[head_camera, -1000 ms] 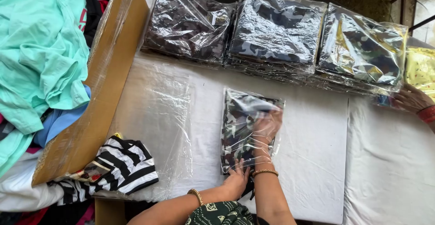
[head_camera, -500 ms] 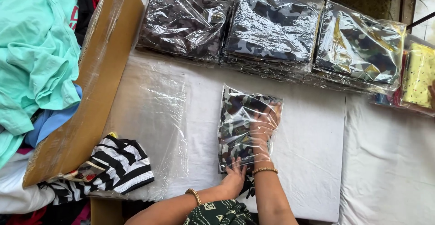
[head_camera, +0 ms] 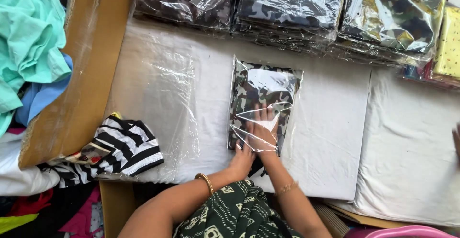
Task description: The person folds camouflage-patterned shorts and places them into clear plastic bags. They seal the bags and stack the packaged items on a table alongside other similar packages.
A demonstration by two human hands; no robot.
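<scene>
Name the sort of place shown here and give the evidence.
Probably a garment packing workspace: stacks of bagged camouflage garments at the back, a hand pressing one camouflage garment in a clear bag, loose clothes piled beside.

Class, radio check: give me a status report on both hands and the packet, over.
Left hand flat at the near end of the camouflage packet. Right hand inside its clear bag. Packet lies flat on the white table. Nothing blocking.

A bagged garment [head_camera: 262, 104] lies on the table [head_camera: 330, 137], with the right hand [head_camera: 262, 131] flat on its near end and the left hand [head_camera: 242, 160] at its near edge. Behind it runs a row of bagged garment stacks [head_camera: 292, 8]. To its left lies a sheet of plastic film [head_camera: 158, 99], then a striped cloth [head_camera: 125, 144] beside a cardboard box [head_camera: 81, 75].
</scene>
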